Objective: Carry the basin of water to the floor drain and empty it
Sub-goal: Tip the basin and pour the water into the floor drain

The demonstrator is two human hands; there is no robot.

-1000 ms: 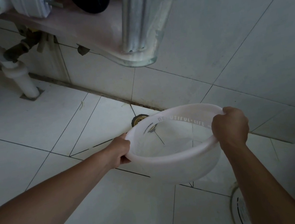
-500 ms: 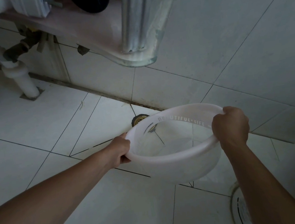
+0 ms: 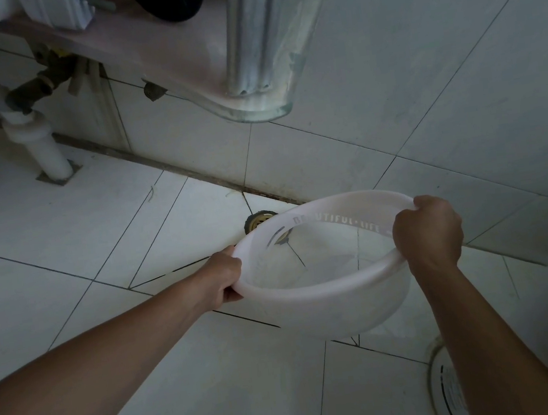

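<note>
Hardly anything has moved since the earlier frames: the basin and both hands stay in the same place above the tiled floor [image 3: 96, 229]. One translucent white basin [image 3: 329, 300] is held in the air, and its far left rim overlaps the drain in this view. Two hands hold opposite sides of the rim: the left hand [image 3: 221, 279] is curled under it and the right hand [image 3: 427, 233] is closed over it. One floor drain [image 3: 257, 220] lies ahead at the foot of the wall, nearer to the left hand. The basin is round, so I judge that the pour should go forward and to the left.
</note>
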